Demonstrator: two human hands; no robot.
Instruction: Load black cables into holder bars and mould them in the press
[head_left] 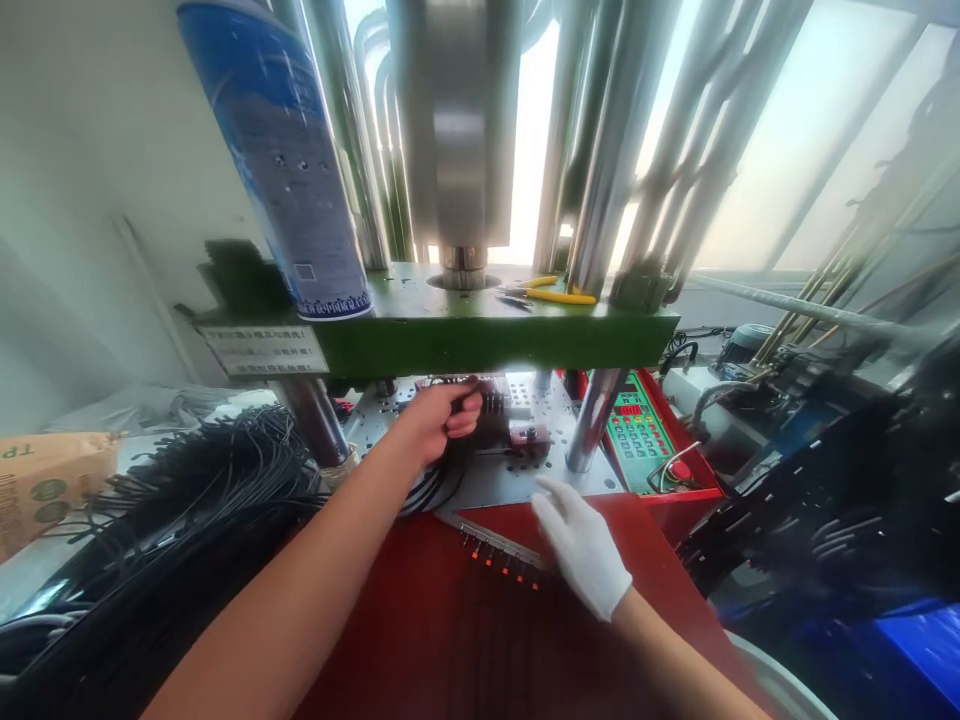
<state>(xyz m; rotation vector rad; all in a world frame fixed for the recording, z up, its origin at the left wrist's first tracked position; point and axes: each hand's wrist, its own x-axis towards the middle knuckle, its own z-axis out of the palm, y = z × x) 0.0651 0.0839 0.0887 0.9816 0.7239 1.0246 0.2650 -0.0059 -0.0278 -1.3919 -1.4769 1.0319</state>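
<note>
My bare left hand (442, 420) reaches under the green crossbeam (480, 345) of a press, its fingers curled together at the dark mould (491, 425) on the perforated metal plate (480, 485). What those fingers pinch, if anything, is too small to make out. In a white glove, my right hand (581, 550) hovers over the red table with its fingers stretched out. Just left of the glove lies a metal strip (495, 545) with several orange-tipped pieces along it; whether the glove touches it I cannot tell. Black cables (431, 490) run out below my left hand.
A blue spray can (289, 170) and yellow-handled pliers (555, 293) rest on the crossbeam. Steel columns (596, 420) flank the plate. At right is a red-framed control panel (641, 430). Bundled black cables (247, 470) and a brown paper bag (52, 485) lie at left.
</note>
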